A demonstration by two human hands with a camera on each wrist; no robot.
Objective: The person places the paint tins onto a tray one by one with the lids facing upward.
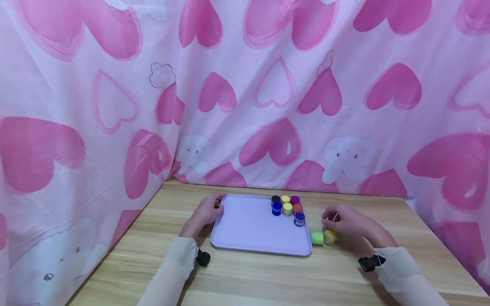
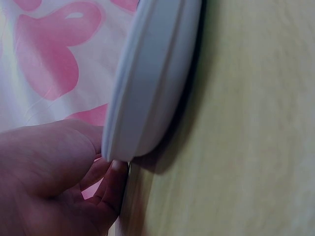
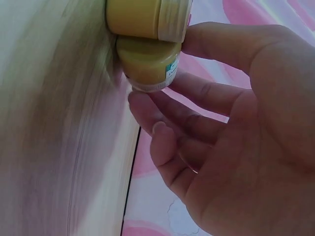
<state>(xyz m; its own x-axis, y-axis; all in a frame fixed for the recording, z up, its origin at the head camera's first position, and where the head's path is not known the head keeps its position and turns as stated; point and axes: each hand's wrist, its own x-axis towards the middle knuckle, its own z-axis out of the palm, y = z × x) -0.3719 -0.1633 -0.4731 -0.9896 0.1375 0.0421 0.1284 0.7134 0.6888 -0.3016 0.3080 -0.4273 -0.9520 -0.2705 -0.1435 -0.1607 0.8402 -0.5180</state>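
Lilac tray lies flat on the table, at 12 o'clock from me. My left hand pinches its rim at the tray's 10 o'clock corner, thumb against the edge, a fingertip tucked beneath. Purpose, I judge: steadying it, well apart from the jars.

Seven jars crowd the tray's 1 to 3 o'clock side: dark jar, pale yellow jar, purple jar; nearer me, blue jar, second yellow jar, red jar; nearest, navy jar. Close ranks probably save room.

Off the tray's 4 o'clock corner, green jar and outer yellow jar sit side by side, handy for my right hand. Its fingers curl round a yellowish jar, likely for a sideways hold clear of its neighbour. Which head-view jar that is, I cannot tell.
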